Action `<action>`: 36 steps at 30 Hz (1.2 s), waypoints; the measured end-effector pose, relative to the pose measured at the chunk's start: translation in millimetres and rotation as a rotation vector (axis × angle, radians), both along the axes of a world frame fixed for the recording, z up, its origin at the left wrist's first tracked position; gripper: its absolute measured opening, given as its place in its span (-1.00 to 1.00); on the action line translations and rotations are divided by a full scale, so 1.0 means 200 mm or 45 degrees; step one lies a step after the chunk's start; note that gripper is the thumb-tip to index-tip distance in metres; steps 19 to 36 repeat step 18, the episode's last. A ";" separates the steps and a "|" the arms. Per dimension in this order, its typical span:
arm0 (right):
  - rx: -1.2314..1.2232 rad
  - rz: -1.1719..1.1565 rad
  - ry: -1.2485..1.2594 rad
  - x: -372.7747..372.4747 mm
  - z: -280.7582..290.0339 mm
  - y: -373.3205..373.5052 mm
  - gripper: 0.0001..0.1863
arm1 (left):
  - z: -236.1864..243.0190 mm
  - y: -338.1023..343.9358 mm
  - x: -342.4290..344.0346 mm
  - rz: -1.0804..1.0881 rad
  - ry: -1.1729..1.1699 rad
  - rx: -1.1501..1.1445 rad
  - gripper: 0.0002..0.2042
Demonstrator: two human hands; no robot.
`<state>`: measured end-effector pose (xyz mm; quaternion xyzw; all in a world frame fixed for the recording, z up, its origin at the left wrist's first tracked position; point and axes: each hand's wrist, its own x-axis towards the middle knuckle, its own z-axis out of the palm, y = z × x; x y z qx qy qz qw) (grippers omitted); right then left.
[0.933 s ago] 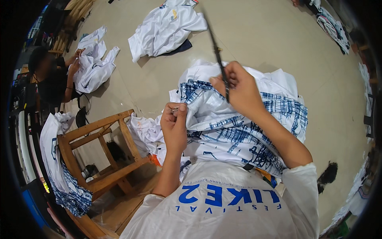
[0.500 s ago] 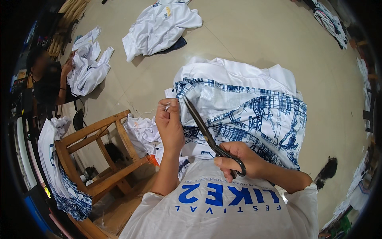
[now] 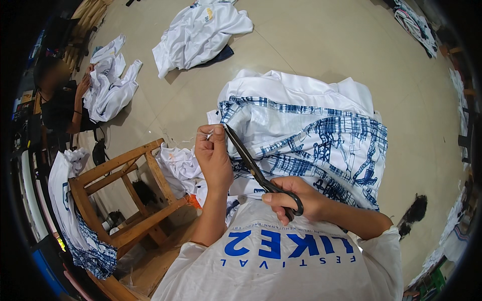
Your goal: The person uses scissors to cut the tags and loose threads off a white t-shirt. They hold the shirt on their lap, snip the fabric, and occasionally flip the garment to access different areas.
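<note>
My right hand point(image 3: 301, 198) grips a pair of black scissors point(image 3: 246, 156), its fingers through and around the handles. The blades look closed or nearly so, and their tips point up and left, right beside my left thumb. Thumb and fingers of my left hand point(image 3: 213, 158) are pinched on a wisp of white thread point(image 3: 206, 134) at the garment's left corner. Whether they also hold the cloth edge cannot be made out. The white garment with blue sketch-like print point(image 3: 326, 143) lies spread over my lap, partly folded, with plain white cloth point(image 3: 301, 90) at its far side.
At left stands a wooden stool frame point(image 3: 125, 175) with a printed white garment point(image 3: 75, 200) hung over it. Crumpled white cloth point(image 3: 178, 163) lies beside it. A co-worker point(image 3: 63, 98) handles a white garment point(image 3: 113, 85). More white clothes point(image 3: 201, 37) lie on the tiled floor.
My right hand has shifted the scissors slightly left, bringing their tips up to my left thumb and the thread. My left hand stays almost still, pinching as before.
</note>
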<state>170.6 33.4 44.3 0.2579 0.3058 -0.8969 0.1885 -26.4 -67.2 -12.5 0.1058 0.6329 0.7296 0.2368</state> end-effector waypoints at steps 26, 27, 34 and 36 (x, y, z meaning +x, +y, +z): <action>-0.032 -0.115 0.029 0.02 -0.07 -0.01 -0.74 | 0.05 -0.02 0.00 -0.094 -0.340 0.151 -0.74; -0.032 -0.115 0.029 0.02 -0.07 -0.01 -0.74 | 0.05 -0.02 0.00 -0.094 -0.340 0.151 -0.74; -0.032 -0.115 0.029 0.02 -0.07 -0.01 -0.74 | 0.05 -0.02 0.00 -0.094 -0.340 0.151 -0.74; -0.032 -0.115 0.029 0.02 -0.07 -0.01 -0.74 | 0.05 -0.02 0.00 -0.094 -0.340 0.151 -0.74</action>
